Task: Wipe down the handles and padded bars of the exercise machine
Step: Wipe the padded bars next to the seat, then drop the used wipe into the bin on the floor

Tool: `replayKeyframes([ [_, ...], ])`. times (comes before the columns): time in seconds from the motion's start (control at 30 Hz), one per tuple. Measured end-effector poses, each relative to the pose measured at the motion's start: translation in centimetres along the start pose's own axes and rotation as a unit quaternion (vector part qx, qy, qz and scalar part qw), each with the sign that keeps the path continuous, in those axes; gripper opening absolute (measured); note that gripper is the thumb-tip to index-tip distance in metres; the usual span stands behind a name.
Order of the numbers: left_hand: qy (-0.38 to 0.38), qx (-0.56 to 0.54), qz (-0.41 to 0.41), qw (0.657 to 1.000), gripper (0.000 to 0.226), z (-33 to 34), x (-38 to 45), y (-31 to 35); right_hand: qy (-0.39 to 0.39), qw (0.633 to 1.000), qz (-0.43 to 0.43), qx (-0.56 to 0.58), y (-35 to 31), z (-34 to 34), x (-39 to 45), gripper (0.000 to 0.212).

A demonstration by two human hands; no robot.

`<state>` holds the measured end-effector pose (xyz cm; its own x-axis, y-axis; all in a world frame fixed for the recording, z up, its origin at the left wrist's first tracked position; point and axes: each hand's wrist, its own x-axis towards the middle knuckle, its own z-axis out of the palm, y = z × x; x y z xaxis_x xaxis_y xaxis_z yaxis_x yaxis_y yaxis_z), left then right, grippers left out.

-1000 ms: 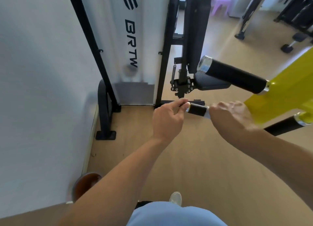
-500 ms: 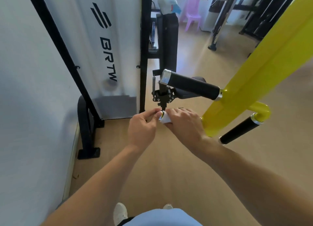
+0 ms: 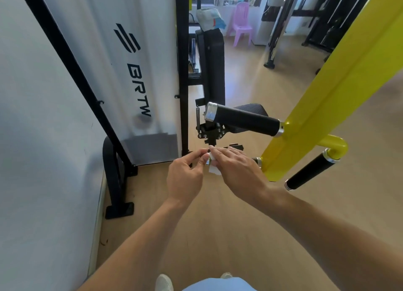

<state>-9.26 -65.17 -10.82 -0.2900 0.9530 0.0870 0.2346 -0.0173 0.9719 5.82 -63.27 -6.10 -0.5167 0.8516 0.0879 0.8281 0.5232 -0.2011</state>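
Observation:
A yellow machine arm (image 3: 340, 88) slants down from the upper right. An upper black handle (image 3: 244, 119) with a chrome end cap sticks out to the left of it. A second black handle (image 3: 309, 173) points down-left from a yellow elbow at the right. My right hand (image 3: 235, 170) covers a third, lower handle, pressing a small white wipe (image 3: 213, 169) against its end. My left hand (image 3: 185, 177) pinches the tip of that handle and the wipe's edge with thumb and fingers. Most of the lower handle is hidden beneath my hands.
A black frame with a white BRTW shroud (image 3: 135, 72) stands at the left against a white wall. The black padded seat and back pad (image 3: 213, 68) sit behind the handles. A pink plastic chair (image 3: 241, 22) and other machines stand far back. Wooden floor lies below.
My view has risen and the yellow arm now fills the right side. My right hand slid left along the lower handle to its end, meeting my left hand; the white wipe now shows.

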Motion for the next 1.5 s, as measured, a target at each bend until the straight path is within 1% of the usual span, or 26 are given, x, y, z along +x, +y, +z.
replayKeyframes([
  [0.03,0.001,0.004,0.0,1.0,0.018,0.0,0.0,0.0,-0.001,1.0,0.003,-0.006,0.0,-0.3,0.1,0.045],
  [0.1,0.009,0.007,-0.005,1.0,0.018,0.0,0.1,0.0,-0.019,0.997,0.023,-0.076,0.3,-1.6,0.0,0.036],
  [0.17,0.011,0.003,-0.01,1.0,0.018,0.2,0.1,0.1,-0.043,0.981,0.055,-0.182,0.7,-3.1,-0.4,0.024],
  [0.23,0.01,0.0,-0.012,1.0,0.018,0.4,0.0,0.2,-0.076,0.962,0.069,-0.255,0.9,-4.2,-0.9,0.022],
  [0.27,0.009,0.001,-0.013,1.0,0.018,0.4,-0.1,0.2,-0.084,0.961,0.068,-0.254,0.9,-4.5,-1.1,0.021],
  [0.33,0.012,0.003,-0.013,1.0,0.018,0.4,-0.1,0.4,-0.07,0.973,0.045,-0.214,0.8,-4.3,-0.7,0.019],
  [0.4,0.009,0.01,-0.015,1.0,0.017,0.3,-0.1,0.5,-0.038,0.988,-0.011,-0.149,0.7,-3.1,0.1,0.018],
  [0.47,-0.001,0.017,-0.004,1.0,0.017,0.2,-0.1,0.6,-0.003,0.996,-0.051,-0.069,0.4,-1.2,1.0,0.024],
  [0.5,0.001,0.02,0.001,1.0,0.019,0.1,-0.2,0.7,0.01,0.998,-0.057,-0.034,0.1,-0.6,1.3,0.028],
  [0.53,0.005,0.024,0.001,1.0,0.02,0.0,-0.2,0.7,0.016,0.998,-0.054,-0.027,-0.2,-0.4,1.4,0.031],
  [0.6,0.015,0.027,-0.006,1.0,0.019,0.0,0.0,0.8,0.008,0.997,-0.027,-0.068,0.0,-0.8,1.0,0.031],
  [0.67,0.025,0.025,-0.017,0.999,0.02,0.3,-0.1,0.9,0.005,0.99,0.003,-0.142,1.0,-1.8,-0.1,0.024],
  [0.7,0.028,0.023,-0.019,0.999,0.022,0.5,-0.3,0.9,0.003,0.983,0.014,-0.181,1.6,-2.3,-0.7,0.025],
  [0.77,0.035,0.02,-0.022,0.999,0.025,1.0,-0.6,0.8,-0.021,0.963,0.009,-0.268,2.4,-2.7,-2.1,0.032],
  [0.8,0.035,0.015,-0.025,0.999,0.027,1.2,-0.9,0.7,-0.031,0.956,0.003,-0.292,2.6,-2.6,-2.6,0.036],
  [0.87,0.042,0.015,-0.029,0.999,0.03,1.6,-1.6,0.5,-0.011,0.955,-0.028,-0.294,2.8,-2.9,-3.3,0.031],
  [0.93,0.054,0.052,-0.026,0.997,0.033,2.0,-2.3,0.3,0.03,0.973,-0.066,-0.221,2.7,-3.4,-3.9,0.017],
  [0.97,0.059,0.064,-0.026,0.996,0.034,2.0,-2.6,0.2,0.033,0.98,-0.077,-0.182,2.5,-3.4,-4.3,0.014],
  [1.07,0.049,0.047,-0.044,0.997,0.039,1.5,-3.8,-0.3,0.044,0.992,-0.103,-0.049,1.5,-2.8,-5.1,0.007],
  [1.17,0.06,0.041,-0.118,0.99,0.039,0.3,-6.5,-1.9,-0.043,0.991,-0.124,0.038,0.0,-0.6,-5.4,0.01],
  [1.23,0.091,0.014,-0.189,0.978,0.032,-0.8,-9.6,-3.3,-0.069,0.984,-0.141,0.088,-1.4,1.4,-5.7,0.003],
  [1.27,0.106,0.0,-0.216,0.971,0.031,-1.5,-11.2,-4.0,-0.088,0.98,-0.133,0.122,-2.2,2.6,-5.7,0.002],
  [1.33,0.14,-0.03,-0.265,0.954,0.035,-2.8,-14.4,-5.3,-0.147,0.964,-0.079,0.207,-4.0,5.1,-5.6,0.006],
  [1.4,0.173,-0.071,-0.31,0.932,0.039,-4.1,-17.4,-6.4,-0.208,0.937,-0.028,0.278,-6.1,7.9,-5.3,0.013],
  [1.47,0.197,-0.119,-0.33,0.916,0.041,-5.4,-20.0,-7.3,-0.261,0.903,0.011,0.341,-8.4,10.2,-5.4,0.016],
  [1.5,0.207,-0.141,-0.332,0.909,0.039,-6.0,-21.1,-7.7,-0.287,0.882,0.032,0.372,-9.7,11.2,-5.5,0.017],
])
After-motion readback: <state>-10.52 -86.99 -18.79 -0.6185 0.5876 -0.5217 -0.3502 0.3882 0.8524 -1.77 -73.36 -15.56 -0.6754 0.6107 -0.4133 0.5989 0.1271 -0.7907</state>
